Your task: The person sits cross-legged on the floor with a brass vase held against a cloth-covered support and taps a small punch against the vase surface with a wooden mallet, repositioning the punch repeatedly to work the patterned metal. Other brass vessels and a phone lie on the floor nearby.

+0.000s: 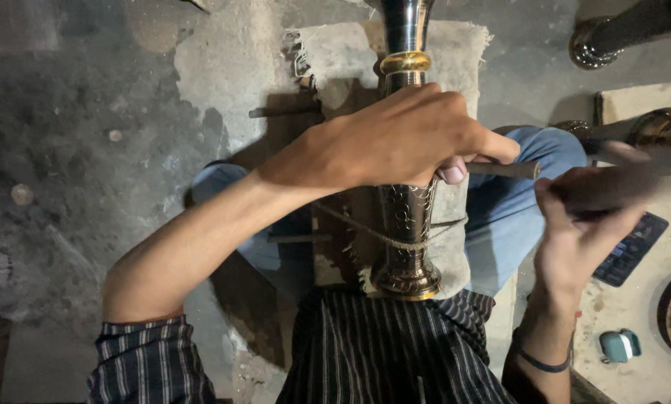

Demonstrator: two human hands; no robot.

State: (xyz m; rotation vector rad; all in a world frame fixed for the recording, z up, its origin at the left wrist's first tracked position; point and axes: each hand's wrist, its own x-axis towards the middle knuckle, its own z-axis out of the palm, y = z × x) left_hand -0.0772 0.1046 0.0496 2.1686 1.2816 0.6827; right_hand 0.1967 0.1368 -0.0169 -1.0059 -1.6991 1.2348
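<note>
A tall dark metal vase [408,224] with engraved pattern and brass bands lies lengthwise between my knees, tied down by a cord. My left hand [395,138] rests over the vase's middle and grips a thin metal chisel [507,170] whose shaft points right. My right hand [586,224] is raised to the right of the chisel's end and is closed on a dark hammer handle [612,183], blurred by motion. The chisel's tip is hidden under my left hand.
A frayed cloth [335,52] lies under the vase on a rough concrete floor. Other dark metal vases [612,34] lie at the upper right. A phone [633,249] and a small teal object [619,346] sit at the right.
</note>
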